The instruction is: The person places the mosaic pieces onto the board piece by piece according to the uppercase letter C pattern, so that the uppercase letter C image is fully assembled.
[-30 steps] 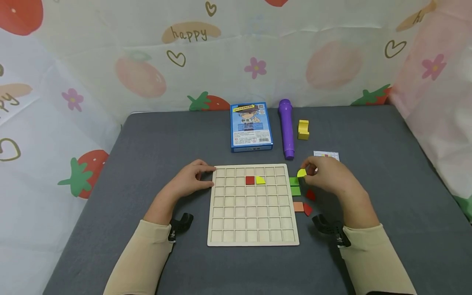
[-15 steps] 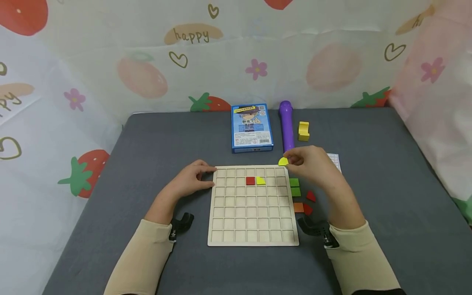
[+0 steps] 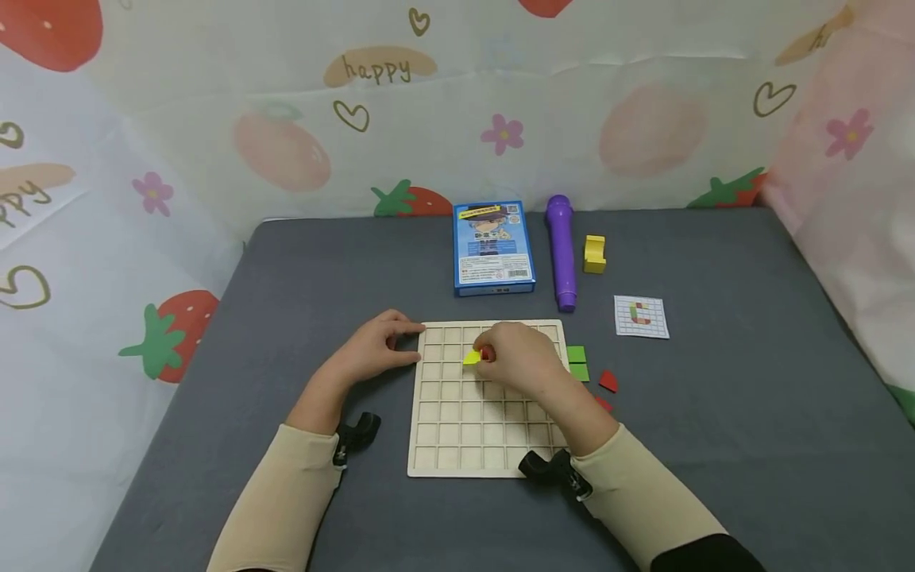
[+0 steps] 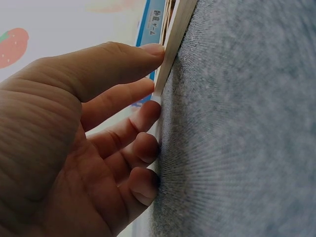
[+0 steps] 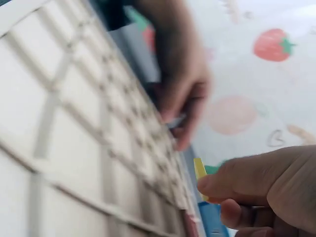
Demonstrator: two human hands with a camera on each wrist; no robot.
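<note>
My left hand (image 3: 372,345) touches the left edge of the pale wooden grid board (image 3: 457,457), near its far corner. In the left wrist view, the thumb (image 4: 143,54) and index fingertip rest at the board's side while the other fingers curve loosely below. Over the board's upper part, my right hand (image 3: 525,361) pinches a small yellow tile with a rounded edge (image 3: 471,357) between thumb and finger. Right beside the fingertips shows a red square tile (image 3: 488,353), mostly covered. The other yellow tile on the board is hidden beneath this hand.
Green tiles (image 3: 577,354) lie along the board's right edge, with red pieces (image 3: 608,381) nearby. Farther right is a pattern card (image 3: 641,326). Behind the board are a blue box (image 3: 495,246), a purple microphone-shaped stick (image 3: 562,258) and a yellow block (image 3: 595,254).
My right hand has carried the yellow tile from right of the board, across its far corner, to left of the red square. The pattern card is now uncovered. My left hand stays put.
</note>
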